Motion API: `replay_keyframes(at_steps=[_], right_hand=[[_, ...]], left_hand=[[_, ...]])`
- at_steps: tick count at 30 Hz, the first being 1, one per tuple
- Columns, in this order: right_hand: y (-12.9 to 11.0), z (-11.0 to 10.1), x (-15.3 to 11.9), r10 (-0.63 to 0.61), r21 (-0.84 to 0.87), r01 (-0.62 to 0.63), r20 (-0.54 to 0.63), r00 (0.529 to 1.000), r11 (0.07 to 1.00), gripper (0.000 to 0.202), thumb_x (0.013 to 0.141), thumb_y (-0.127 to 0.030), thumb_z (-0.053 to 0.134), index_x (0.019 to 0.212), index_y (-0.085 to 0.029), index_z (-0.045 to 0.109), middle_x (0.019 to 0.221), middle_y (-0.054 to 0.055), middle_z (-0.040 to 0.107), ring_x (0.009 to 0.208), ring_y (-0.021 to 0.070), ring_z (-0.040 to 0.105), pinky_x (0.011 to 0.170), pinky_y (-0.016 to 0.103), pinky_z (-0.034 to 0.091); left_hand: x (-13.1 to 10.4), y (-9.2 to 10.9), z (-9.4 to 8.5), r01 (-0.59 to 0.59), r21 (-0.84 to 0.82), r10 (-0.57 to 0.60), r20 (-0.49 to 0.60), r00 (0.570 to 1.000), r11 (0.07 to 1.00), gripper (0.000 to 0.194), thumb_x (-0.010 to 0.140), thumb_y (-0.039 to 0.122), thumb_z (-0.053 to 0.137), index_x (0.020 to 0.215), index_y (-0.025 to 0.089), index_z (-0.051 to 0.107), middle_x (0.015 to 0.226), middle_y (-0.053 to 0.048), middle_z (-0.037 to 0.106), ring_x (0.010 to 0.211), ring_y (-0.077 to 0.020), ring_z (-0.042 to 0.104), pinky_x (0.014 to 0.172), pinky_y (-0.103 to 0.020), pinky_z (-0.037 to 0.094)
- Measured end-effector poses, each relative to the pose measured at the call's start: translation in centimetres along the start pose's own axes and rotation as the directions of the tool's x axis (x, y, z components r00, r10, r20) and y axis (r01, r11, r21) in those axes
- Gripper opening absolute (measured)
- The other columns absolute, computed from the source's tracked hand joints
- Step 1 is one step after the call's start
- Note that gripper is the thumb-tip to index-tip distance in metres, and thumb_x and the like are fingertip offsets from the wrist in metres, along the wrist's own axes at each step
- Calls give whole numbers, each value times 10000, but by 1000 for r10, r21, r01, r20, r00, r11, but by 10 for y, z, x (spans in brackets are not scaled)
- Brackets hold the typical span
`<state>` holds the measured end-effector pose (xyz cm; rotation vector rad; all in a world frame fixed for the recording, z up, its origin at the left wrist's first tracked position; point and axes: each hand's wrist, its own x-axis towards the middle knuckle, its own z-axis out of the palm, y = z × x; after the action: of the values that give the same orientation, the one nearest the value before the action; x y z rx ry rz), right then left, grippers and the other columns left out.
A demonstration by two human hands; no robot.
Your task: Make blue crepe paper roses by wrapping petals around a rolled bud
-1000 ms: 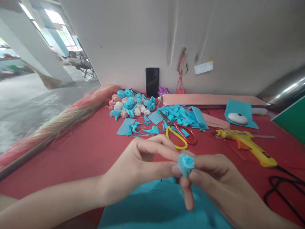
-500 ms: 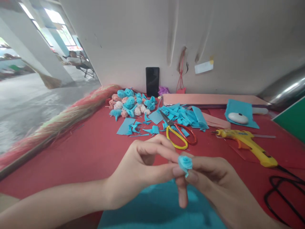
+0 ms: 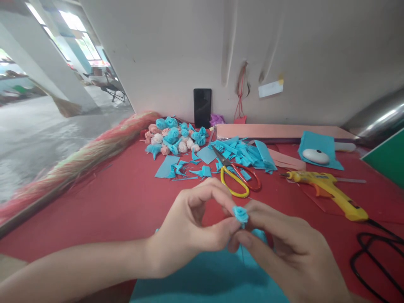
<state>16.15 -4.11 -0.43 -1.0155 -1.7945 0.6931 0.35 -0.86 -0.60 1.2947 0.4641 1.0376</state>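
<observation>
A small rolled blue paper flower (image 3: 240,214) is pinched between the fingertips of both hands, its spiral top facing up. My left hand (image 3: 202,219) grips its left side with thumb and index finger. My right hand (image 3: 280,240) closes on its base from the right, and its fingertips touch those of the left. Below the hands lies a large blue sheet (image 3: 202,277), and a thin thread or wire shows under the fingers. Yellow-and-red-handled scissors (image 3: 235,181) rest just beyond the hands, blades on blue paper scraps (image 3: 243,153).
Blue, pink and white paper flowers (image 3: 172,136) are piled at the back left beside a black phone (image 3: 202,107). A yellow glue gun (image 3: 331,191) with a black cable (image 3: 362,252) lies at the right, near a white oval object (image 3: 315,156). Far left, a person (image 3: 97,78) sits.
The flower has shifted slightly left and turned more upright. My right hand's fingers have curled in around its base, and the finger that pointed down is now drawn in.
</observation>
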Motion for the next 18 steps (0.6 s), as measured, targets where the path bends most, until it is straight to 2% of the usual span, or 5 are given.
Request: replay_keyframes(at_steps=[3, 9, 14, 18], right_hand=[[1, 1, 1, -22, -26, 21, -17, 1000, 999, 153, 811, -133, 619, 682, -215, 632, 608, -89, 659, 553, 35, 588, 546, 75, 456], [-1, -2, 1, -33, -19, 33, -9, 999, 999, 174, 826, -117, 586, 690, -216, 630, 624, -85, 670, 595, 41, 616, 610, 77, 477], [-4, -5, 1, -49, -9, 49, -22, 999, 999, 172, 827, -108, 590, 704, -220, 632, 640, -81, 682, 593, 44, 623, 608, 87, 483], [-3, -6, 0, -86, -35, 85, -14, 996, 996, 182, 821, -91, 580, 700, -210, 645, 637, -64, 682, 600, 56, 625, 614, 114, 493]], left_hand=[[0, -1, 1, -2, -10, 2, -5, 1000, 1000, 103, 786, 115, 660, 720, 145, 586, 744, 45, 492, 547, -41, 580, 519, -174, 482], [1, -1, -3, -10, 23, 10, 16, 1000, 1000, 96, 805, 113, 661, 734, 152, 610, 707, 49, 531, 582, -42, 590, 653, -203, 470], [1, 1, -5, -26, 10, 26, 15, 1000, 1000, 72, 805, 129, 667, 741, 162, 666, 711, 39, 532, 612, -49, 572, 642, -194, 482], [2, 4, -5, -65, 72, 65, -4, 998, 995, 83, 778, 101, 683, 751, 174, 710, 693, 22, 554, 684, -69, 540, 627, -167, 475]])
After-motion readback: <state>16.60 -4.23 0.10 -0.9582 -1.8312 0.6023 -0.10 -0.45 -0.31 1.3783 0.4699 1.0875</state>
